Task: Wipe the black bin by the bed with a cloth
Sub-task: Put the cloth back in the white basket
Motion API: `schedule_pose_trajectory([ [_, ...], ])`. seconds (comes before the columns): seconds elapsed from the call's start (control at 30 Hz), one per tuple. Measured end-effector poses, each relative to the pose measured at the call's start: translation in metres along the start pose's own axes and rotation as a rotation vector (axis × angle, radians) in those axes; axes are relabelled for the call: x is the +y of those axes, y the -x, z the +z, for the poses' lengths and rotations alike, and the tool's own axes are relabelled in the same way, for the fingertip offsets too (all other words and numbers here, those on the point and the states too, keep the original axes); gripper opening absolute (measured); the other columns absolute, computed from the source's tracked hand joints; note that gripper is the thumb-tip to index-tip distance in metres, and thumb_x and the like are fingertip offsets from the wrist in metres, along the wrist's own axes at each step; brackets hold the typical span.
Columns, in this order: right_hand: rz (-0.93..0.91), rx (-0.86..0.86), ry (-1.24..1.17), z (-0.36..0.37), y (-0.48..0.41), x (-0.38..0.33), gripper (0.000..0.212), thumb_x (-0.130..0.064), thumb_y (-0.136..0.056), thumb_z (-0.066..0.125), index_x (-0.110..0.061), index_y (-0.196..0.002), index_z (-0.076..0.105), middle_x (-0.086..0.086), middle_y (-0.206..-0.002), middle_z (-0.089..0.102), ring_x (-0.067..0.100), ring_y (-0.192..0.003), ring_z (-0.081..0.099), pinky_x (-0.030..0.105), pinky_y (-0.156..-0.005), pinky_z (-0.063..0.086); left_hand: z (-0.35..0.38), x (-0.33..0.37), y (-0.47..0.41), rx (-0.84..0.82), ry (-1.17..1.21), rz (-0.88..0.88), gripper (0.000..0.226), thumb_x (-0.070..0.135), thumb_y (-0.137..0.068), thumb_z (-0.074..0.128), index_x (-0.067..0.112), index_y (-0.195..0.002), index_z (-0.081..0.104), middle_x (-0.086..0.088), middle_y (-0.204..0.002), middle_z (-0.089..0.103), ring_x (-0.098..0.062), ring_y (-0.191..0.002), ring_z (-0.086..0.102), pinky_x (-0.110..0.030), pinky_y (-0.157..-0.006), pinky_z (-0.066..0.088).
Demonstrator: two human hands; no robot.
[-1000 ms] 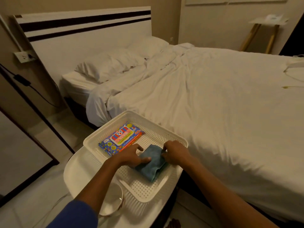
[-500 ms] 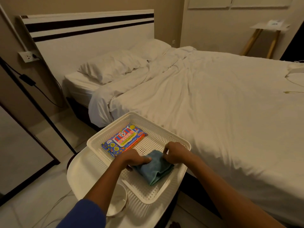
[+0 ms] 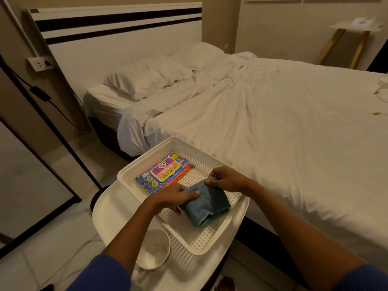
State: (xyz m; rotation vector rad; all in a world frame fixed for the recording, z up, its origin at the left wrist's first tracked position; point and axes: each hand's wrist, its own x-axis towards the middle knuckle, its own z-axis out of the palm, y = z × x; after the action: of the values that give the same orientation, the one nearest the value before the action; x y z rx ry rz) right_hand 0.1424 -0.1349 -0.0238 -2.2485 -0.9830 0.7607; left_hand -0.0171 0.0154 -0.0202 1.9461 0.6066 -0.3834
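Note:
A folded blue cloth (image 3: 207, 204) lies in a white perforated basket (image 3: 144, 164) that sits on a white rounded top (image 3: 113, 211) beside the bed. My left hand (image 3: 174, 198) grips the cloth's left edge, thumb on top. My right hand (image 3: 226, 179) pinches its far edge. A dark rounded body (image 3: 97, 198) shows under the white top; I cannot tell whether it is the black bin.
A colourful pack of baby wipes (image 3: 165, 171) lies in the basket's far left part. A white bowl (image 3: 154, 248) stands on the white top near me. The white bed (image 3: 273, 127) is to the right. Cables (image 3: 69, 261) run over the tiled floor at left.
Both hands have closed more tightly on the cloth, which is bunched a little more between them. The basket, wipes and bowl have not moved.

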Motion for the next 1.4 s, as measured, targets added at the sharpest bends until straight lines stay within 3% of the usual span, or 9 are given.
schedule_pose_trajectory([
  [0.13,0.025,-0.008,-0.198,-0.010,0.004,-0.005,0.027,-0.044,-0.084,0.063,-0.019,-0.094,0.064,0.007,-0.100,0.069,0.020,-0.092,0.063,0.035,-0.082,0.054,0.000,0.009,0.007,-0.128,0.011,-0.072,0.057,0.052,-0.089,0.066,0.002,-0.116,0.068,-0.011,-0.101,0.072,-0.015,-0.073,0.067,-0.024,-0.063,0.057],
  [0.33,-0.044,0.116,0.220,0.009,-0.004,-0.005,0.026,-0.048,-0.082,0.064,-0.025,-0.093,0.063,0.003,-0.099,0.065,0.020,-0.092,0.059,0.033,-0.081,0.046,0.022,0.015,0.010,-0.115,-0.127,-0.237,0.055,0.046,-0.093,0.064,-0.003,-0.117,0.056,-0.023,-0.100,0.073,-0.009,-0.046,0.067,-0.021,-0.051,0.057],
  [0.5,-0.041,0.181,0.212,0.011,0.004,-0.011,0.036,-0.044,-0.084,0.064,-0.021,-0.110,0.058,0.006,-0.106,0.067,0.022,-0.098,0.059,0.029,-0.080,0.043,0.023,0.015,0.009,0.203,-0.793,-0.155,0.060,0.060,-0.092,0.055,0.008,-0.123,0.054,-0.012,-0.119,0.072,-0.028,-0.105,0.072,-0.039,-0.094,0.057],
  [0.63,0.107,-0.044,0.382,-0.002,0.013,-0.003,0.058,-0.049,-0.081,0.064,-0.020,-0.128,0.048,0.006,-0.128,0.057,0.023,-0.116,0.053,0.032,-0.096,0.042,0.014,0.001,0.008,0.212,-0.536,-0.194,0.042,0.052,-0.092,0.061,0.011,-0.092,0.062,-0.005,-0.076,0.076,-0.017,-0.052,0.067,-0.032,-0.070,0.062],
  [0.77,0.122,-0.114,0.400,-0.002,0.018,-0.001,0.055,-0.043,-0.081,0.066,-0.018,-0.127,0.050,0.006,-0.134,0.051,0.023,-0.117,0.052,0.032,-0.096,0.041,0.018,-0.014,0.001,0.207,-0.273,-0.208,0.042,0.042,-0.093,0.065,0.000,-0.092,0.066,-0.004,-0.061,0.068,-0.021,-0.051,0.066,-0.042,-0.070,0.065],
  [1.0,0.235,-0.148,0.071,-0.008,0.013,-0.014,0.038,-0.024,-0.085,0.064,-0.005,-0.116,0.052,0.007,-0.084,0.062,0.015,-0.059,0.065,0.027,-0.055,0.057,0.014,0.017,0.008,0.151,0.052,-0.310,0.044,0.031,-0.103,0.053,-0.009,-0.120,0.055,-0.014,-0.077,0.066,-0.013,-0.034,0.059,-0.027,-0.048,0.057],
  [1.2,0.145,-0.036,0.577,0.002,0.009,-0.010,0.047,-0.041,-0.076,0.060,-0.015,-0.115,0.055,0.007,-0.118,0.061,0.025,-0.104,0.058,0.036,-0.083,0.049,0.039,0.030,0.013,0.152,0.069,-0.286,0.081,0.040,-0.091,0.068,-0.006,-0.146,0.031,-0.017,-0.132,0.054,-0.021,-0.097,0.057,-0.026,-0.062,0.056],
  [1.33,0.152,-0.004,0.697,0.004,0.015,-0.006,0.053,-0.041,-0.077,0.064,-0.018,-0.122,0.050,0.005,-0.125,0.056,0.025,-0.114,0.052,0.041,-0.095,0.037,0.048,0.025,0.004,0.155,0.052,-0.319,0.120,0.029,-0.088,0.075,-0.001,-0.152,-0.022,-0.020,-0.144,0.050,-0.021,-0.086,0.066,-0.032,-0.082,0.058],
  [1.4,0.138,0.027,0.762,0.008,0.022,-0.004,0.053,-0.040,-0.077,0.065,-0.018,-0.122,0.049,0.006,-0.125,0.057,0.025,-0.116,0.052,0.041,-0.098,0.035,0.050,0.020,0.003,0.162,-0.135,-0.302,0.128,0.032,-0.085,0.077,0.002,-0.151,-0.028,-0.021,-0.146,0.049,-0.027,-0.106,0.066,-0.034,-0.094,0.056],
])
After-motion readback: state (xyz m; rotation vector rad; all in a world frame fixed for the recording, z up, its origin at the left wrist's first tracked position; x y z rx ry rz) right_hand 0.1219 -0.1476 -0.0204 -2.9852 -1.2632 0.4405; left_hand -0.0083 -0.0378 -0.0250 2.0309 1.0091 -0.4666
